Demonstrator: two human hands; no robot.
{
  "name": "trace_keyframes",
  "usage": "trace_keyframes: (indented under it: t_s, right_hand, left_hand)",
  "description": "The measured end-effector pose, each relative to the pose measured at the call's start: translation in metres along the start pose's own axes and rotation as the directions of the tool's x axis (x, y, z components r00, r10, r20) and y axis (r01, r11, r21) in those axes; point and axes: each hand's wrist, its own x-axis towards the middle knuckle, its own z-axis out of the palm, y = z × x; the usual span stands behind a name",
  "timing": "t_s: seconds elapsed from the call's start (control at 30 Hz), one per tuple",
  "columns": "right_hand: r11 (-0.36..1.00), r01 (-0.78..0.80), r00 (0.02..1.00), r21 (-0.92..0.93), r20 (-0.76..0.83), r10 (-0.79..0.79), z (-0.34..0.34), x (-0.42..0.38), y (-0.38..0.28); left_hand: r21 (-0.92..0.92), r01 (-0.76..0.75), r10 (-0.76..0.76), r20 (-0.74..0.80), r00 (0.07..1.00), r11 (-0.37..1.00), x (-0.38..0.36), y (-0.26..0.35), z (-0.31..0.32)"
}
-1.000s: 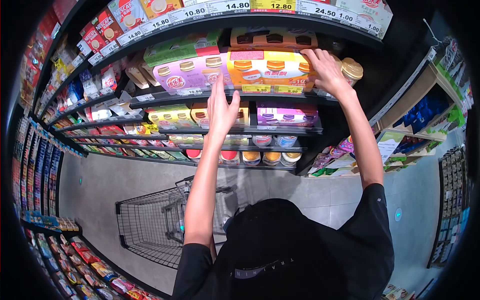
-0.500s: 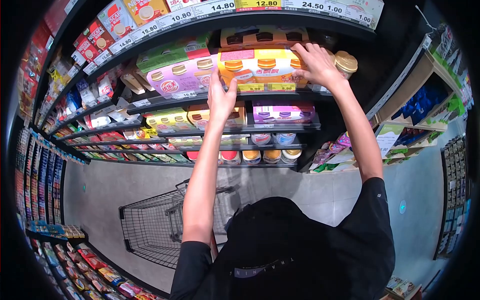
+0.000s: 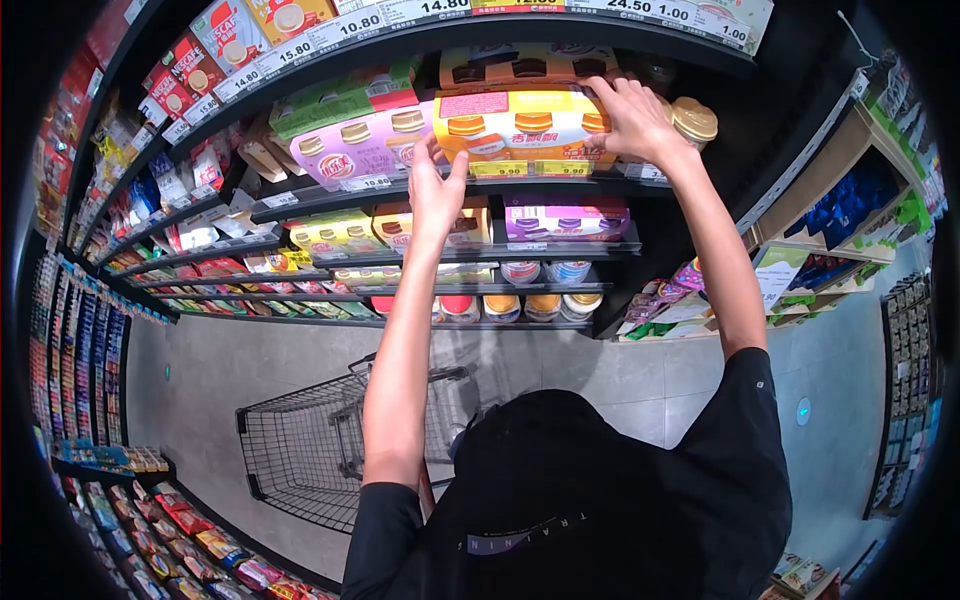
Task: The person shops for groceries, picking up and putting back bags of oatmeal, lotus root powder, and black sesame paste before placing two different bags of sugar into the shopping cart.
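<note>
Carton (image 3: 528, 128) on shelf (image 3: 545, 184), second carton (image 3: 528, 69) behind, jar (image 3: 693, 121) right

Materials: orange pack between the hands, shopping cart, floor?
Orange pack: likely printed cardboard, semi-gloss; flat faces, cut-out windows.
Shopping cart: probably metal wire, dark finish, perhaps coated; thin-bar mesh.
Floor: grey tile, perhaps ceramic or stone, faint sheen; straight joint lines.

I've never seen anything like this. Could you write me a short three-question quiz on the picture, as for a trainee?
1. Which hand is at the right end of the yellow-orange pack?
2. True or false: the lilac pack stands left of the yellow-orange pack.
3. Fill in: the yellow price tags in front of the yellow-orange pack read ____.

Key:
1. The right hand.
2. True.
3. 9.90.
</note>
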Motion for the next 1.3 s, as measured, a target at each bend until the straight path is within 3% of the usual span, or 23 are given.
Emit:
trace_keyframes:
  t_s: [0.37,0.67,0.83,1.0,1.1,1.17,1.2,1.27,1.3]
  right_hand:
    - [1.000,0.022,1.000,0.002,0.013,-0.022,-0.001,-0.003,0.002]
    - [0.994,0.095,0.988,-0.051,-0.117,-0.100,-0.005,-0.003,0.004]
    - [0.986,-0.023,0.970,0.166,-0.235,0.062,0.003,0.023,0.022]
    - [0.984,-0.125,0.982,0.124,-0.127,0.141,0.022,0.046,0.040]
    - [0.994,-0.017,0.971,0.106,-0.237,0.042,0.038,0.057,0.055]
    - [0.972,-0.062,0.995,0.228,-0.066,0.079,0.021,0.058,0.047]
    - [0.972,-0.064,0.995,0.228,-0.066,0.081,0.025,0.057,0.048]
    - [0.992,0.118,0.912,-0.039,-0.392,-0.124,0.034,0.056,0.050]
    - [0.992,0.118,0.911,-0.038,-0.392,-0.124,0.031,0.058,0.049]
  left_hand:
    - [-0.034,0.010,-0.010,-0.003,1.000,0.999,0.000,0.004,-0.001]
    - [-0.046,-0.011,0.011,-0.010,1.000,0.999,0.000,0.004,0.000]
    - [-0.039,0.000,-0.001,-0.032,0.999,0.999,0.001,0.002,0.003]
    - [-0.009,0.007,-0.007,-0.010,1.000,1.000,0.002,0.003,0.002]
    - [-0.030,0.010,-0.010,-0.015,1.000,0.999,0.002,0.004,0.003]
    - [-0.015,-0.002,0.002,-0.016,1.000,1.000,0.003,0.002,0.005]
    - [-0.017,-0.005,0.004,-0.020,1.000,1.000,0.004,0.000,0.006]
    - [-0.019,-0.009,0.009,-0.025,1.000,1.000,0.005,-0.002,0.007]
    - [-0.019,0.003,-0.004,-0.024,1.000,1.000,0.005,0.000,0.008]
